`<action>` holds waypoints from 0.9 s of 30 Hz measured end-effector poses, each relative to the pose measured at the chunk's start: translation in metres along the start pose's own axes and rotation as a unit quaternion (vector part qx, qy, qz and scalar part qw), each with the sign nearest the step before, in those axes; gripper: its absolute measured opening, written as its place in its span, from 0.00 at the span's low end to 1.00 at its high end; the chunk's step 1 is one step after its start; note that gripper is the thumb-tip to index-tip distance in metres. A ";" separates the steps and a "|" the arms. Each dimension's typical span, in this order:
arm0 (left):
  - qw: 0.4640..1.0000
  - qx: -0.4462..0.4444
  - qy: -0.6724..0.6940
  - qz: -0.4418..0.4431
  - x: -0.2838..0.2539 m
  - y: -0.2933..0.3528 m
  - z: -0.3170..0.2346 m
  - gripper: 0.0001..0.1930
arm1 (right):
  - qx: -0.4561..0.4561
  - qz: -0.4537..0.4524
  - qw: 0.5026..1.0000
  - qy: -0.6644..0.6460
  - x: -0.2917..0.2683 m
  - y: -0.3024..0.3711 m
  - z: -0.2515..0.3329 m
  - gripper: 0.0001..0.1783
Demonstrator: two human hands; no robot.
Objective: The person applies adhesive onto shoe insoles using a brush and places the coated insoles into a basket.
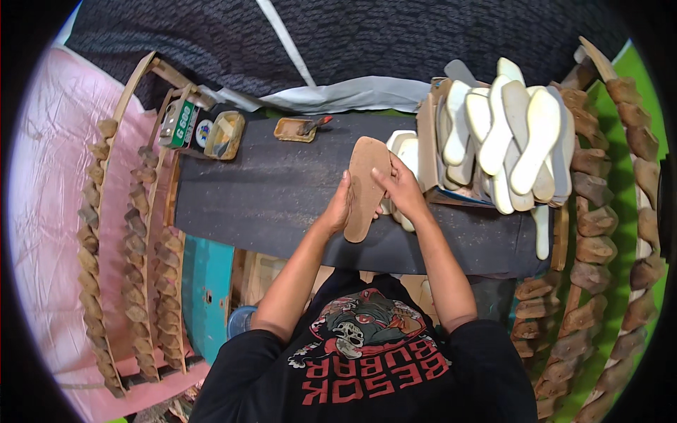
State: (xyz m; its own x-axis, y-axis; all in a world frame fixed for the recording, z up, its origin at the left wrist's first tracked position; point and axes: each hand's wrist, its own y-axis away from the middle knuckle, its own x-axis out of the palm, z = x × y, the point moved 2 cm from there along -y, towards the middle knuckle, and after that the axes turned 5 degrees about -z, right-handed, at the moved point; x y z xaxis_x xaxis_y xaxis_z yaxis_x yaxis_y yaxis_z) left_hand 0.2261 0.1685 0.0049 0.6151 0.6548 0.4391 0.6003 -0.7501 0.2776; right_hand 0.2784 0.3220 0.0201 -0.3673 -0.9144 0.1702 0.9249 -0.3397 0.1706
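Observation:
A brown shoe insole (367,185) is held upright above the dark worktable, its broad flat face toward me. My left hand (339,206) grips its left edge, the thumb along the side. From the right, my right hand (400,185) clasps it with the thumb pressed on the brown face; the other fingers are partly hidden behind. Just past my right hand, several pale insoles (405,148) lie on the table, partly covered by the hand. A cardboard box (427,134) next to them is heaped with white and grey insoles (499,127).
On the dark-covered table (247,190) stand a small tray (295,130) with a brush (314,125), a yellowish tub (226,135) and a green-and-white can (179,124). Racks of wooden shoe lasts flank me, at left (88,261) and right (591,218). One white insole (542,233) hangs near the table's right edge.

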 end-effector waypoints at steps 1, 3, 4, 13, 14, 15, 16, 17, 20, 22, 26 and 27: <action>1.000 0.002 0.014 -0.008 -0.006 0.005 -0.001 0.42 | -0.029 0.007 1.000 -0.010 0.010 0.000 -0.003 0.25; 0.999 0.005 0.041 -0.019 -0.023 0.011 0.000 0.41 | -0.025 0.023 0.999 -0.025 0.023 -0.006 -0.005 0.24; 0.998 0.009 0.066 -0.021 -0.032 0.015 -0.001 0.40 | -0.024 0.029 0.999 -0.026 0.026 -0.014 -0.012 0.24; 0.979 0.047 0.190 -0.052 -0.122 0.048 -0.021 0.37 | 0.035 -0.003 0.997 0.068 0.084 -0.082 -0.043 0.31; 0.978 0.053 0.196 -0.047 -0.135 0.050 -0.026 0.37 | 0.053 -0.017 0.995 0.077 0.090 -0.093 -0.046 0.32; 0.975 0.055 0.205 -0.059 -0.149 0.051 -0.031 0.37 | 0.065 -0.025 0.994 0.086 0.097 -0.103 -0.049 0.36; 0.972 0.057 0.214 -0.072 -0.163 0.052 -0.035 0.36 | 0.061 -0.025 0.993 0.095 0.103 -0.115 -0.050 0.36; 0.972 0.049 0.213 -0.083 -0.177 0.054 -0.041 0.36 | 0.085 -0.035 0.992 0.085 0.111 -0.128 -0.052 0.37; 0.974 0.048 0.208 -0.076 -0.207 0.049 -0.053 0.36 | 0.122 -0.065 0.988 0.069 0.120 -0.165 -0.066 0.40; 0.973 0.040 0.213 -0.077 -0.222 0.043 -0.058 0.36 | 0.107 -0.086 0.985 0.108 0.123 -0.184 -0.073 0.35; 0.971 0.022 0.222 -0.090 -0.245 0.041 -0.062 0.36 | 0.051 -0.130 0.986 0.086 0.151 -0.196 -0.068 0.26; 0.970 0.021 0.225 -0.089 -0.251 0.039 -0.061 0.36 | 0.035 -0.120 0.989 0.073 0.156 -0.197 -0.065 0.23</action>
State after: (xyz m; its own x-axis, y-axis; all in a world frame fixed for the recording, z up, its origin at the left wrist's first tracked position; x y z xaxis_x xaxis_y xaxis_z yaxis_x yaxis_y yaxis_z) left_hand 0.0637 -0.0312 -0.0420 0.2205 0.6597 0.7184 0.7027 -0.6183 0.3521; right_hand 0.0450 0.2319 -0.0498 -0.5533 -0.8326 -0.0252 0.8011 -0.5402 0.2576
